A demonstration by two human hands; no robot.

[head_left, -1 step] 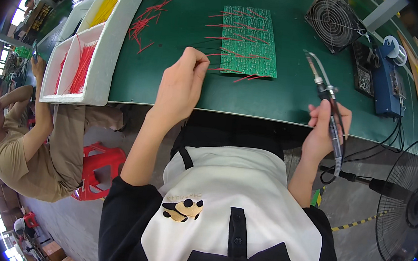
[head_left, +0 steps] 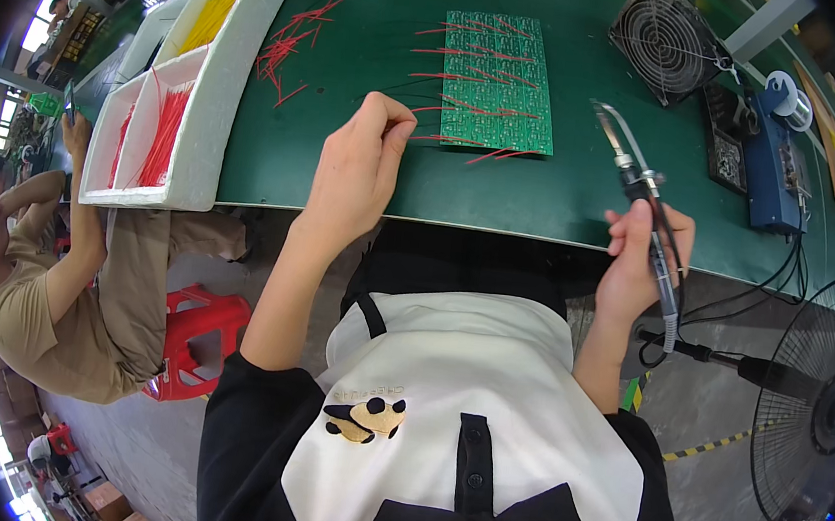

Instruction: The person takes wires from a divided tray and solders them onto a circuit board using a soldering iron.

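Note:
My left hand (head_left: pixel 362 160) is closed in a pinch just left of the green circuit board panel (head_left: pixel 500 83). A thin red wire (head_left: pixel 428 110) runs from its fingertips toward the panel's left edge. Several other red wires lie across the panel, some sticking out past that edge. My right hand (head_left: pixel 642 257) is wrapped round a soldering iron (head_left: pixel 652 208) with a thin feed tube clamped alongside it. The iron's tip points up and to the left, over the bench right of the panel and apart from it.
A white foam box (head_left: pixel 218 91) holds red and yellow wires at the left, beside a loose pile of red wires (head_left: pixel 293 43). A square fan (head_left: pixel 665 43), a solder spool (head_left: pixel 788 100) and a blue soldering station (head_left: pixel 776 174) stand right. A co-worker (head_left: pixel 62 297) sits left.
My right hand has moved a little to the left, bringing the soldering iron nearer the panel. My left hand has shifted very slightly left. The panel has stayed put.

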